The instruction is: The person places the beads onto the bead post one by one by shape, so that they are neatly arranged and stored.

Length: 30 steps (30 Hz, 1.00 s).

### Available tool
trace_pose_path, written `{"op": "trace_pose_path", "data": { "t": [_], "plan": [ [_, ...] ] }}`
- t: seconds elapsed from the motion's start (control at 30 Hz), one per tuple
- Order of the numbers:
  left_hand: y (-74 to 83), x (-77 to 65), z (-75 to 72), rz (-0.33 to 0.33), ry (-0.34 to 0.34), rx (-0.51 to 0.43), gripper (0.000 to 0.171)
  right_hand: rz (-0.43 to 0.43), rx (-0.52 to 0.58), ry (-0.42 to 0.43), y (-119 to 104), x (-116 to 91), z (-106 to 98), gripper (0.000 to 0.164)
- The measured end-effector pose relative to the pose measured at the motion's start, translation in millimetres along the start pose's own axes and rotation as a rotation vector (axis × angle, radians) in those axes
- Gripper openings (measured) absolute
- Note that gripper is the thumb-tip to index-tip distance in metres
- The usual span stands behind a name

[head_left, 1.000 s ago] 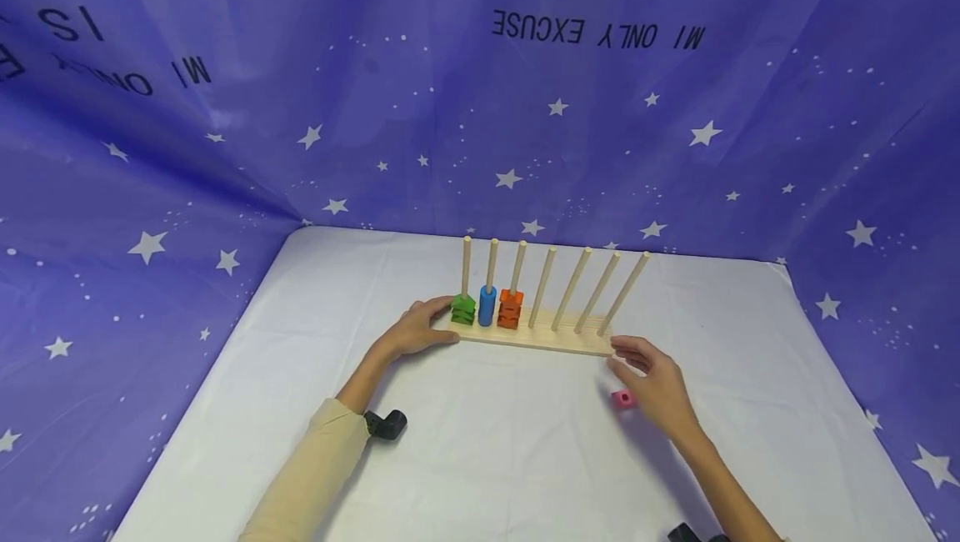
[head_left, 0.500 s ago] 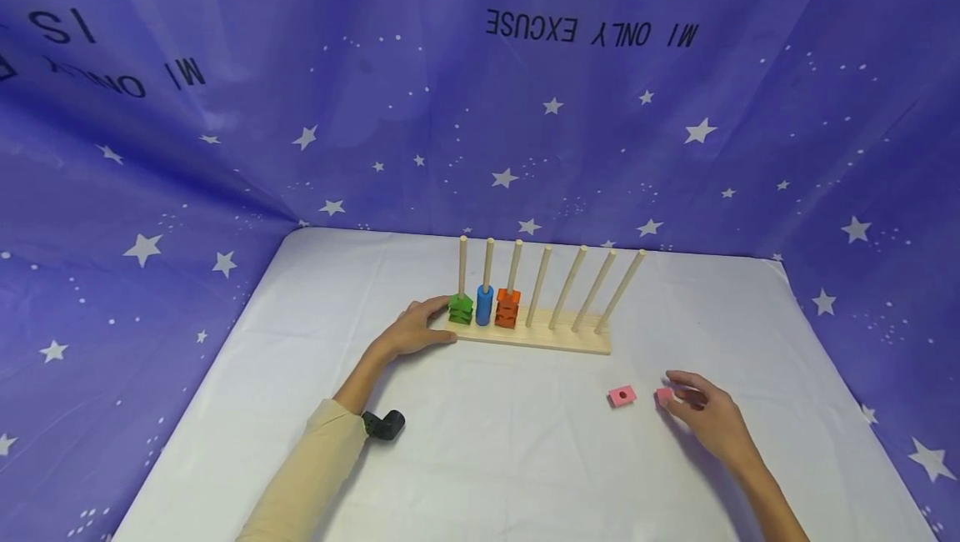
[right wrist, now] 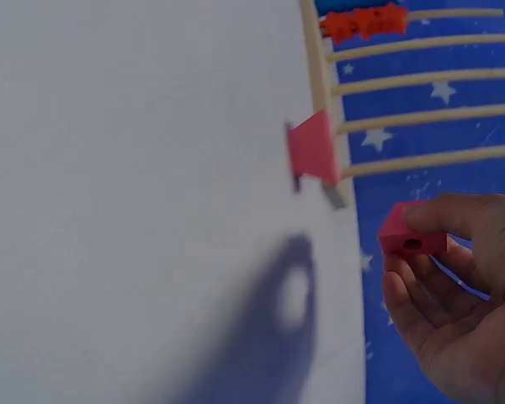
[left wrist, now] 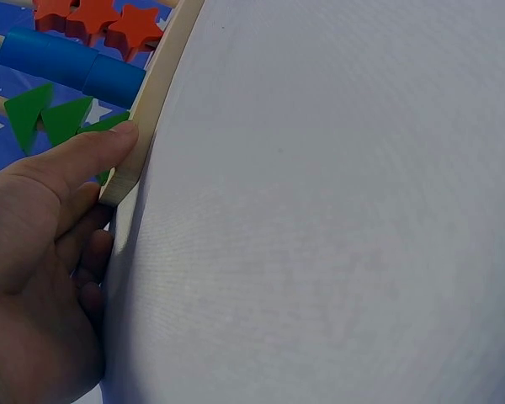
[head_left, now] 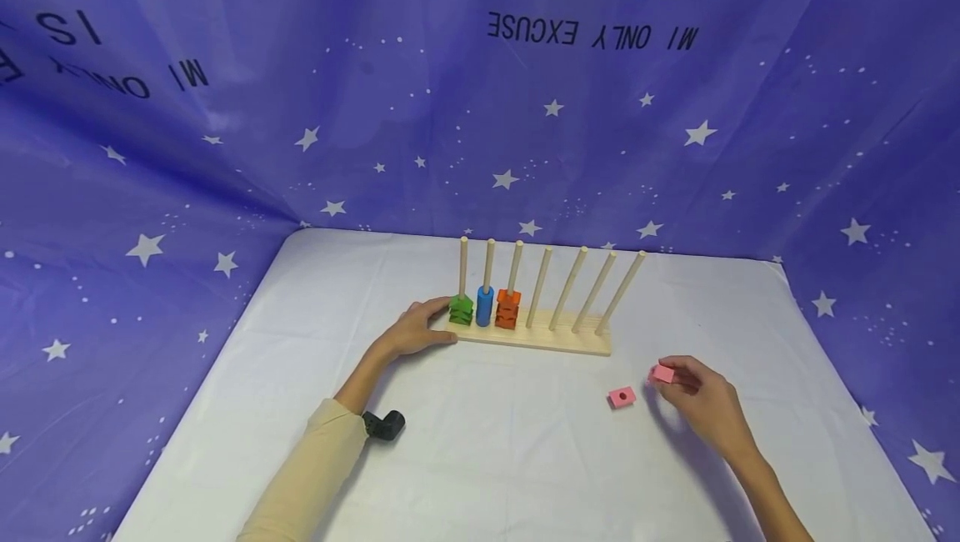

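Observation:
A wooden peg board (head_left: 540, 342) with several upright pegs stands at the middle back of the table. Green triangular beads (head_left: 461, 311), blue cylinders (head_left: 485, 307) and orange-red star beads (head_left: 507, 309) fill its three leftmost pegs. My left hand (head_left: 411, 331) grips the board's left end; the left wrist view shows the thumb (left wrist: 109, 147) on the base's edge. In the air right of the board, my right hand (head_left: 705, 404) pinches a pink block (right wrist: 412, 231) with a hole through it. Another pink block (head_left: 622, 397) lies on the table left of this hand, near the board's front right corner.
White cloth covers the table (head_left: 487, 450). A purple star-patterned curtain (head_left: 420, 108) rises behind and at both sides. A black device (head_left: 385, 425) is by the left wrist.
My right hand has left the board's right end, moved right and taken hold of the second pink block. It has since lifted the block slightly. My left hand stays on the board.

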<state>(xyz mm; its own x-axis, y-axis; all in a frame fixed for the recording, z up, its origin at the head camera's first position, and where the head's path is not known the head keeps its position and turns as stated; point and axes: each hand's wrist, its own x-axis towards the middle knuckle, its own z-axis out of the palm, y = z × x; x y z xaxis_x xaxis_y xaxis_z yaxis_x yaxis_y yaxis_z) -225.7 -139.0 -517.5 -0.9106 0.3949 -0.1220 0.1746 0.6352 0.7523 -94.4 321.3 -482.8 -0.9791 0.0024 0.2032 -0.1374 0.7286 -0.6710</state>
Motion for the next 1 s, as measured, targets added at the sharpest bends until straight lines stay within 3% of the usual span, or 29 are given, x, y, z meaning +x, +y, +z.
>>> {"op": "trace_pose_path", "data": {
  "t": [0.1,0.3,0.4,0.6,0.8,1.0],
  "plan": [
    [0.8,-0.9,-0.7,-0.002,0.005,0.005,0.075,-0.044,0.096,0.022,-21,10,0,0.027],
    [0.4,-1.2,-0.9,-0.007,0.001,0.003,0.075,-0.081,0.541,0.003,-74,36,0,0.029],
    [-0.2,-1.4,-1.1,-0.007,-0.002,0.006,0.075,-0.142,0.657,0.009,-100,50,1,0.030],
    [-0.9,-1.0,-1.0,0.003,-0.006,0.012,0.076,-0.269,0.719,0.020,-144,75,4,0.031],
    [-0.8,-1.8,-1.0,0.006,-0.002,0.019,0.075,-0.272,0.696,0.084,-173,96,13,0.029],
    [-1.3,-1.1,-0.4,0.013,0.001,0.012,0.075,-0.283,0.684,0.137,-184,113,26,0.026]
  ]
}}
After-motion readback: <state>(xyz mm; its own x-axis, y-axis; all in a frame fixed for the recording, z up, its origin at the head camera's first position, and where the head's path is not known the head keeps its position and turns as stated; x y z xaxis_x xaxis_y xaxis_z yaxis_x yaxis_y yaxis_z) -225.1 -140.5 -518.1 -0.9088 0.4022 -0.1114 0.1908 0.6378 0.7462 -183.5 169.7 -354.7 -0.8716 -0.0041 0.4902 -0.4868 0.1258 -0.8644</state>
